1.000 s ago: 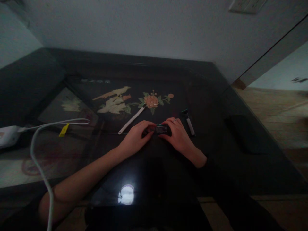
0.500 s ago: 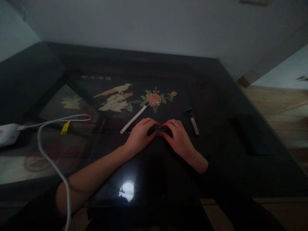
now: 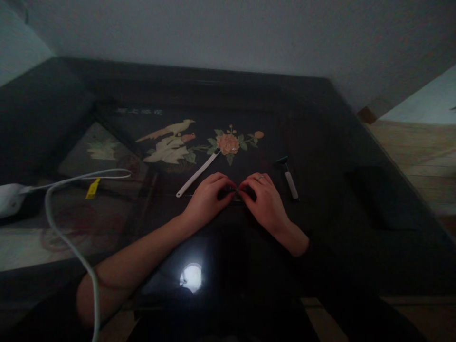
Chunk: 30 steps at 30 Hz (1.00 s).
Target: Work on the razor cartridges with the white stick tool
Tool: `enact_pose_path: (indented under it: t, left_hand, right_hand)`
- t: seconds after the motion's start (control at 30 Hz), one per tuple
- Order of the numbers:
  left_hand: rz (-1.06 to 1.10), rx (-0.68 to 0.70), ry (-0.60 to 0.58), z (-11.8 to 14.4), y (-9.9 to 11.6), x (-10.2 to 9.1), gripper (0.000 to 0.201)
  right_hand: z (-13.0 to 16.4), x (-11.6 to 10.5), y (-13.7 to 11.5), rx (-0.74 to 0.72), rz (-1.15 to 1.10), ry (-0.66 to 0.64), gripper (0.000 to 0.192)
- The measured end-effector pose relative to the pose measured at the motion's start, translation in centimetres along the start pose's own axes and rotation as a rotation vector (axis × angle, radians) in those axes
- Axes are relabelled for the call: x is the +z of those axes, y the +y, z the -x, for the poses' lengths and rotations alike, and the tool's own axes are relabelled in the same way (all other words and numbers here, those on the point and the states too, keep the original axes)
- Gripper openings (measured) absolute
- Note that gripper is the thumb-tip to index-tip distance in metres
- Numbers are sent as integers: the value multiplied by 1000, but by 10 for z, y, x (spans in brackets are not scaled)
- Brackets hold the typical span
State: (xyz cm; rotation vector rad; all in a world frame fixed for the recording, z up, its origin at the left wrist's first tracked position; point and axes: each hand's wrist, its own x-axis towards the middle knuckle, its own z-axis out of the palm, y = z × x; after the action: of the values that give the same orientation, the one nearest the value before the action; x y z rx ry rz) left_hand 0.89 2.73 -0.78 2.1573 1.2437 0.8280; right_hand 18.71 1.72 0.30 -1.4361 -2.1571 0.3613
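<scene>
My left hand and my right hand meet near the middle of the dark glossy table. Between their pinched fingertips is a small dark piece, mostly covered by the fingers, so its kind cannot be made out. A ring shows on my right hand. To the left and beyond my left hand lies a slim white handle with a hole at its near end. Right of my right hand lies a razor with a pale handle and a dark green head.
At the left edge sits a white plug-like block, its white cable passing over my left forearm. A yellow tag hangs by the cable. A dark flat object lies at right. A wall stands behind the table.
The fingertips have drawn slightly closer around the small dark piece, and less of it shows. The view has shifted a little; the razor and white handle stay on the table.
</scene>
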Motion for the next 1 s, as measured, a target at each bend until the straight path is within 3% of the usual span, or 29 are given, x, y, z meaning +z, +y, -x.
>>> enact_pose_path:
  t: [0.43,0.67,0.87,1.0]
  left_hand:
    - [5,0,-2,0,0,0,9]
    - [7,-3,8,1,0,-1,10]
    - [118,47,64,0,6,-7,6]
    - [221,-25,47,1,9,-9,10]
  right_hand:
    - [0,-2,7,-60,-22,-13,9]
    - [-1,-5,9,-78,-90,53,11]
    - [2,-18,6,17,-332,76,7]
    - [4,-24,3,102,-442,28,6]
